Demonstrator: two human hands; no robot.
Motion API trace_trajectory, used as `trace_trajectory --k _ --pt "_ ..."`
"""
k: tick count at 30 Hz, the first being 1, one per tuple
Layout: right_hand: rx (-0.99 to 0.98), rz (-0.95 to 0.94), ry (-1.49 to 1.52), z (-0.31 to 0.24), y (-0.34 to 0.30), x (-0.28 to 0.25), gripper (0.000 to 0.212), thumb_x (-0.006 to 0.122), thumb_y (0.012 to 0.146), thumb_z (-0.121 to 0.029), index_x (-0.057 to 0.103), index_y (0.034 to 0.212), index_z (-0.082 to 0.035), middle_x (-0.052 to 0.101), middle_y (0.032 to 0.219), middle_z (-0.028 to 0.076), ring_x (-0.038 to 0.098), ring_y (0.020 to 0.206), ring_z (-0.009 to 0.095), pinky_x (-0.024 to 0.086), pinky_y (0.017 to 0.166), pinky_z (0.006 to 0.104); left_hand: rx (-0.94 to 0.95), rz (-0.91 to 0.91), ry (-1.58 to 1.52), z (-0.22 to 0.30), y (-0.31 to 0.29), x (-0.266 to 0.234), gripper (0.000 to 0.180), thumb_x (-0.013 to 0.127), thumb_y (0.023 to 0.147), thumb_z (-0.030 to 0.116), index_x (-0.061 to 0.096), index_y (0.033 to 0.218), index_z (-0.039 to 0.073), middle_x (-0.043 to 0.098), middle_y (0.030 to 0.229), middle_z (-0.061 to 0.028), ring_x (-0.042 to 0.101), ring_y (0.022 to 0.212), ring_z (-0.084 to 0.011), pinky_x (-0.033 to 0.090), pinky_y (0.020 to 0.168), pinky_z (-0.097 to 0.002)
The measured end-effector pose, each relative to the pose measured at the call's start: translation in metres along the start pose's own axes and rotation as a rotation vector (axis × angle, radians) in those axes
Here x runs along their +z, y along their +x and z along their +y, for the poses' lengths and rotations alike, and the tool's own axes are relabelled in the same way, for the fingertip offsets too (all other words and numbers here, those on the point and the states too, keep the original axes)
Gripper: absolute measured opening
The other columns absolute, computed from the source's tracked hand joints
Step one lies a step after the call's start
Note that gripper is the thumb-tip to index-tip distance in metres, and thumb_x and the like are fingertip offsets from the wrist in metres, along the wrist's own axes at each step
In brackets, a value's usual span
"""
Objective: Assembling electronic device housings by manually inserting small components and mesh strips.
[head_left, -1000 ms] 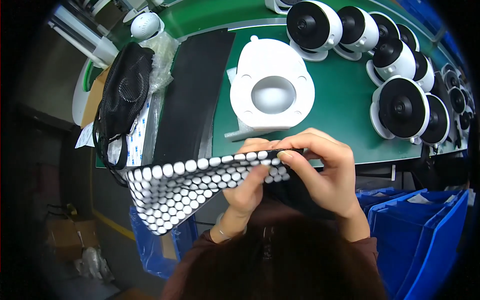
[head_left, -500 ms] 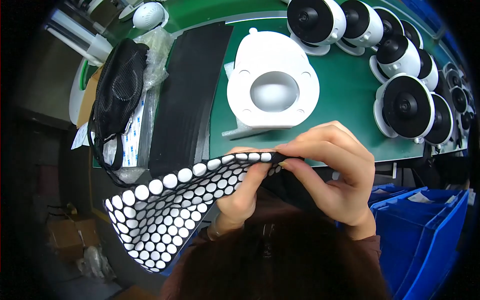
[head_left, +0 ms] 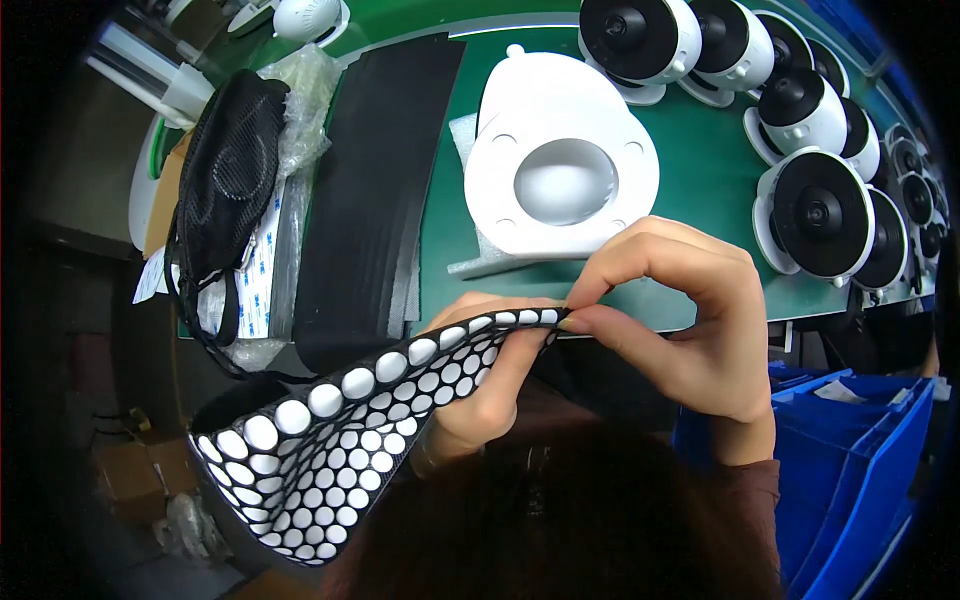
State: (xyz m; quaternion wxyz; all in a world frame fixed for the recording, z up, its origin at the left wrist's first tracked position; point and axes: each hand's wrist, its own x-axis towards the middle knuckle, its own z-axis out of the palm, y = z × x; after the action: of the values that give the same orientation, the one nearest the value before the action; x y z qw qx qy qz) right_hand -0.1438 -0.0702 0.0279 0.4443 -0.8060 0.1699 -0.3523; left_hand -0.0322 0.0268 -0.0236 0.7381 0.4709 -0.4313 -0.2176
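A bendy black sheet covered in rows of white round pads [head_left: 322, 402] hangs curved in front of me, its left end drooping. My left hand [head_left: 484, 408] is closed on it near its right end, thumb over the dotted face and fingers behind. Thumb and forefinger of my right hand [head_left: 690, 315] pinch the sheet's right tip; whether a loose pad is between them is hidden. Just beyond the hands, a white rounded housing [head_left: 570, 105] with a round recess lies on the green table [head_left: 700, 170], resting partly on a strip of pale foam [head_left: 490, 265].
Flat black sheets [head_left: 375, 180] lie left of the housing. Beside them are a black mesh bag [head_left: 232, 150] and clear plastic wrap [head_left: 305, 100]. Several white camera-like units with black fronts [head_left: 818, 212] stand at the right. Blue bins [head_left: 830, 450] sit below the table's right edge.
The dotted sheet has bent further and its left end has shifted left and down. Its right tip remains pinched by my right hand, which has shifted slightly right.
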Motion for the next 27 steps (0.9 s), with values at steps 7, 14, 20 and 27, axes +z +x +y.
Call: trace_trajectory --k 7,14,20,27 --pt "-0.147 0.106 -0.286 -0.002 -0.008 0.009 0.017 0.062 0.053 0.006 0.055 0.067 -0.001 0.056 0.065 0.007 0.054 0.061 0.018 0.041 0.055 0.0247 -0.057 -0.019 -0.06 -0.003 0.002 -0.001 0.015 0.05 0.073 -0.007 0.053 0.087 -0.001 0.057 0.079 -0.0072 0.054 0.069 -0.0089 0.042 0.063 -0.0181" --pt "-0.213 0.179 -0.237 0.0 -0.005 0.021 0.019 0.062 0.053 0.006 0.055 0.069 -0.001 0.057 0.07 0.009 0.054 0.063 0.02 0.041 0.055 0.025 -0.003 0.016 0.01 0.0 0.006 -0.009 0.02 0.049 0.073 -0.008 0.05 0.091 -0.002 0.057 0.078 -0.0071 0.053 0.069 -0.0086 0.041 0.063 -0.0176" --pt "-0.309 0.219 -0.399 0.0 -0.001 0.03 0.019 0.062 0.054 0.006 0.055 0.071 -0.001 0.058 0.077 0.01 0.055 0.067 0.02 0.042 0.057 0.0254 -0.099 0.157 -0.168 -0.002 0.014 -0.004 0.037 0.051 0.069 -0.009 0.041 0.105 -0.004 0.055 0.081 -0.0068 0.052 0.069 -0.0076 0.041 0.065 -0.0167" --pt "-0.25 0.205 -0.295 0.002 0.001 0.029 0.019 0.061 0.054 0.007 0.055 0.07 0.0 0.058 0.075 0.011 0.055 0.067 0.02 0.042 0.059 0.0256 -0.016 0.098 -0.051 0.0 0.012 -0.008 0.037 0.05 0.069 -0.01 0.04 0.104 -0.005 0.053 0.091 -0.0115 0.054 0.073 -0.0099 0.042 0.068 -0.018"
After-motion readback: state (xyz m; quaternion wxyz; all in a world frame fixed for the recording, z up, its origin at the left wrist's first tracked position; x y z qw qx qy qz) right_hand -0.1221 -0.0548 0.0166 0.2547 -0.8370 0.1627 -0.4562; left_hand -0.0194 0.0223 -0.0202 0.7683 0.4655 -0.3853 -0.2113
